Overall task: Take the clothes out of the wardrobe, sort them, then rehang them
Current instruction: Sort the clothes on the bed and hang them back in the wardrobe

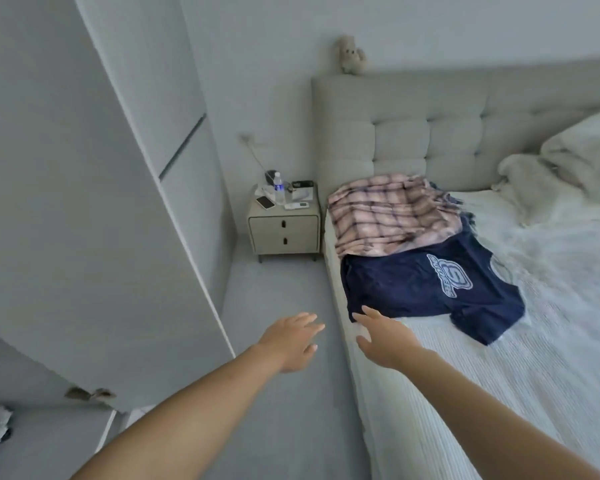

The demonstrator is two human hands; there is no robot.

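A navy T-shirt (406, 289) with a pale blue logo lies flat on the white bed (499, 375), near its left edge. A pink plaid shirt (388, 216) lies on top of its far part, toward the headboard. My right hand (383, 337) hovers open with fingers spread just short of the navy shirt's near hem, over the bed's edge. My left hand (291, 341) is open too, held over the floor beside the bed. Neither hand holds anything. The white wardrobe door (84, 202) stands at the left.
A small nightstand (284, 230) with a water bottle, phone and remote stands between the wardrobe and the bed. A crumpled white duvet (568, 161) lies at the far right. A plush bear (350, 55) sits on the padded headboard. A narrow strip of grey floor (274, 393) runs alongside the bed.
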